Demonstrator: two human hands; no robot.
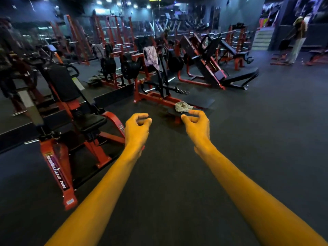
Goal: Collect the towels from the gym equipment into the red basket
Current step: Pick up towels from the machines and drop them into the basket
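A crumpled pale towel lies on the low red frame of a machine just ahead of me. A pinkish towel hangs draped over the upright of the same machine. A third, greyish cloth hangs on a rack further back left. My left hand and right hand reach forward over the dark floor, fingers loosely curled and holding nothing. The right hand's fingertips are just short of the crumpled towel. No red basket is in view.
A red and black seated machine stands close on my left. Leg press machines and weight racks fill the back. A person stands far right near steps. Dark rubber floor stretches to my right.
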